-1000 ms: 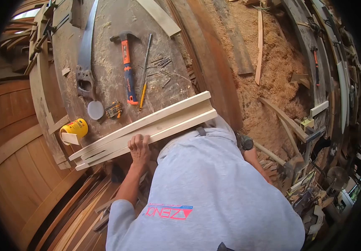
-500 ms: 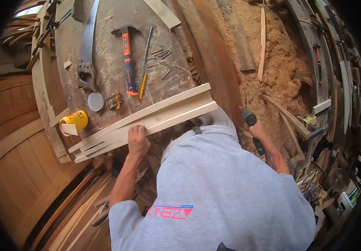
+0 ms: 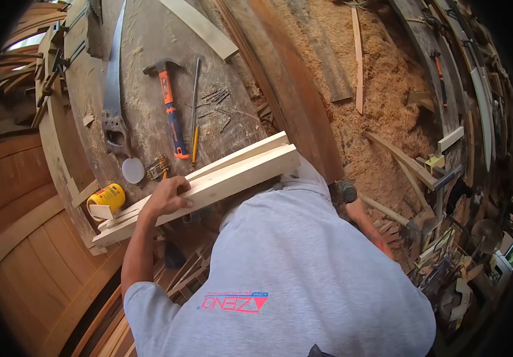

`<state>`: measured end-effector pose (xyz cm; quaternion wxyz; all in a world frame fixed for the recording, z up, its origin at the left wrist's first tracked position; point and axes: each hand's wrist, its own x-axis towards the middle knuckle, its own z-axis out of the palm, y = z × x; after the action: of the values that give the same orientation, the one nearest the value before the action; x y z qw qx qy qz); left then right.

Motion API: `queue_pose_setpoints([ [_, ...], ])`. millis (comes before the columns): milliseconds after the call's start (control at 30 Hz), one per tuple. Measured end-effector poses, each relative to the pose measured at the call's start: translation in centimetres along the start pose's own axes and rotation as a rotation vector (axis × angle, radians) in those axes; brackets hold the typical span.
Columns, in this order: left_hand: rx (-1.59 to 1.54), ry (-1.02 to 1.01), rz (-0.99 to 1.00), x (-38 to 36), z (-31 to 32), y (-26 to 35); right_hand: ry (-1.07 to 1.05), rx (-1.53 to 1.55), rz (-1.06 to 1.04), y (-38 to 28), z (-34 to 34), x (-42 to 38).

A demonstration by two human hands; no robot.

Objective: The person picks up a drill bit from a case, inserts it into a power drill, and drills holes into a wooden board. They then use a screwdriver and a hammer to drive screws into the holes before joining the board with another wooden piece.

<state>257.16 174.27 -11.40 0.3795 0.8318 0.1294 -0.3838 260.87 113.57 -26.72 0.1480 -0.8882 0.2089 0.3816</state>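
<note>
My left hand [image 3: 168,196] grips a pale wooden piece [image 3: 238,177] made of long boards, thumb on its near face and fingers over the top. The piece lies slantwise across the near edge of the workbench [image 3: 149,30], its near side board turned toward me. My right hand [image 3: 357,209] is closed around a dark cordless drill [image 3: 345,191], close to the right end of the boards but apart from them. My shirt hides part of the drill and of the right forearm; the bit cannot be made out.
On the bench lie a handsaw [image 3: 114,89], a claw hammer [image 3: 170,107], a yellow pencil [image 3: 195,147], several nails [image 3: 216,96], a white round lid [image 3: 132,171] and a tipped yellow container [image 3: 109,196]. Wood shavings [image 3: 387,101] cover the floor at right, with loose offcuts.
The wooden piece has rolled, so its open channel faces less upward and a side board shows. My left hand shifted along it to the left. The drill came in toward my body.
</note>
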Motion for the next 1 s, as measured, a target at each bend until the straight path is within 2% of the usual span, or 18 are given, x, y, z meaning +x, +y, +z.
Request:
queue_pose_setpoints([
  [100,-0.161,0.013,-0.004,1.1,-1.0,-1.6,-0.032,0.001,0.140,0.3,1.4,-1.4],
  [133,-0.071,0.033,0.031,1.2,-1.4,-1.8,-0.045,-0.014,0.159,0.0,1.7,-1.9],
  [233,-0.053,0.101,0.135,0.4,-0.2,-2.4,-0.021,0.018,0.212,-0.3,3.3,-3.1],
  [300,0.028,0.112,0.157,-1.5,1.0,-1.8,-0.026,0.065,0.186,-0.7,3.9,-4.1],
  [367,0.537,0.359,0.171,-3.1,2.2,-2.2,-0.032,0.106,0.163,-0.8,4.8,-4.4],
  [400,0.571,0.400,0.127,-3.7,2.5,-3.4,-0.033,0.127,0.151,-0.9,5.1,-4.4],
  [433,0.561,0.388,0.118,-4.0,2.5,-5.2,-0.035,0.159,0.131,-0.8,5.6,-4.4],
  [500,0.520,0.387,-0.079,-5.1,1.9,-8.5,-0.047,0.214,0.086,-0.7,6.4,-4.0],
  [633,0.457,0.388,-0.138,-6.5,1.5,-10.6,-0.054,0.225,0.021,-1.5,5.7,-2.8],
  [700,0.445,0.440,-0.042,-6.9,1.9,-10.4,-0.050,0.129,0.032,-3.2,3.7,-2.6],
  [767,0.455,0.441,-0.059,-7.1,2.8,-10.5,-0.033,0.049,0.054,-3.2,3.1,-1.7],
  [900,0.402,0.353,-0.097,-8.0,5.3,-9.8,0.094,-0.034,0.024,-2.3,1.6,-0.4],
  [967,0.337,0.498,-0.096,-9.0,6.6,-9.9,0.113,-0.043,0.013,-3.6,-0.5,-1.5],
  [1000,0.310,0.490,-0.189,-9.6,6.9,-11.0,0.048,-0.049,0.031,-4.4,-1.4,-1.5],
])
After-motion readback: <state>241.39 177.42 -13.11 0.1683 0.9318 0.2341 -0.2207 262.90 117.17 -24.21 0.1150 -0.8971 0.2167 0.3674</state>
